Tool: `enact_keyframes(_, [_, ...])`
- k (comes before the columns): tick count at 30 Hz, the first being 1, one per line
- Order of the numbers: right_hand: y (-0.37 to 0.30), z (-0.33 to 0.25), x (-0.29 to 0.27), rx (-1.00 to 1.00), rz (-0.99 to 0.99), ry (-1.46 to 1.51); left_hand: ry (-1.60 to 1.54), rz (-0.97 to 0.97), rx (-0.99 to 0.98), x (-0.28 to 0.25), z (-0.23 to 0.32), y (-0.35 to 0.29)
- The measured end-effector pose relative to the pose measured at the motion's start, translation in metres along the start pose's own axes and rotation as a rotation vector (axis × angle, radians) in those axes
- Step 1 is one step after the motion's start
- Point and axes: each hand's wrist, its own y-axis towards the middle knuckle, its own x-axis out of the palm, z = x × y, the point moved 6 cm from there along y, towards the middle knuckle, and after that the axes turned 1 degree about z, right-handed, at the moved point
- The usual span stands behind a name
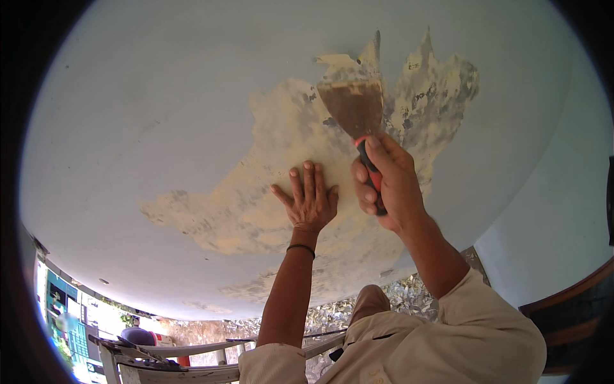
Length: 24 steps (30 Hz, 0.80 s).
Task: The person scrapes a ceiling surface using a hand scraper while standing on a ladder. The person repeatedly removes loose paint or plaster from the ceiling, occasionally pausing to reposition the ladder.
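Observation:
My right hand (387, 182) grips the red and black handle of a wide putty scraper (354, 105). Its rusty blade lies against the pale blue ceiling (147, 115), at the top of a large scraped patch (281, 153) of bare yellowish plaster. A curl of loosened paint hangs at the blade's upper edge. My left hand (309, 200) is pressed flat on the bare plaster, fingers spread, just left of the scraper handle. It holds nothing. A dark band circles the left wrist.
Flaked grey spots mark the plaster right of the blade (435, 83). A white wall (550, 211) meets the ceiling at the right, with a dark wooden frame (569, 313) below. A white ladder top (166, 358) stands at lower left, near a bright opening (64, 313).

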Motion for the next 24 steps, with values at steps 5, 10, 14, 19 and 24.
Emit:
enact_keyframes(5, [0.016,-0.021,0.004,-0.046,0.016,0.025,-0.006,0.016,0.021,0.001,0.002,0.007])
enact_keyframes(10, [0.004,-0.007,-0.006,-0.008,0.036,-0.015,0.0,-0.007,0.001,0.002,-0.003,0.001])
enact_keyframes(14, [0.014,-0.022,-0.009,-0.06,0.008,-0.001,-0.007,-0.008,0.006,0.003,0.002,-0.002])
enact_keyframes(19, [0.015,-0.02,-0.013,-0.054,-0.014,-0.012,-0.01,0.018,0.025,0.002,-0.003,0.002])
enact_keyframes(24, [0.021,-0.035,-0.007,-0.088,-0.005,-0.051,0.045,0.022,0.051,-0.001,0.0,0.006])
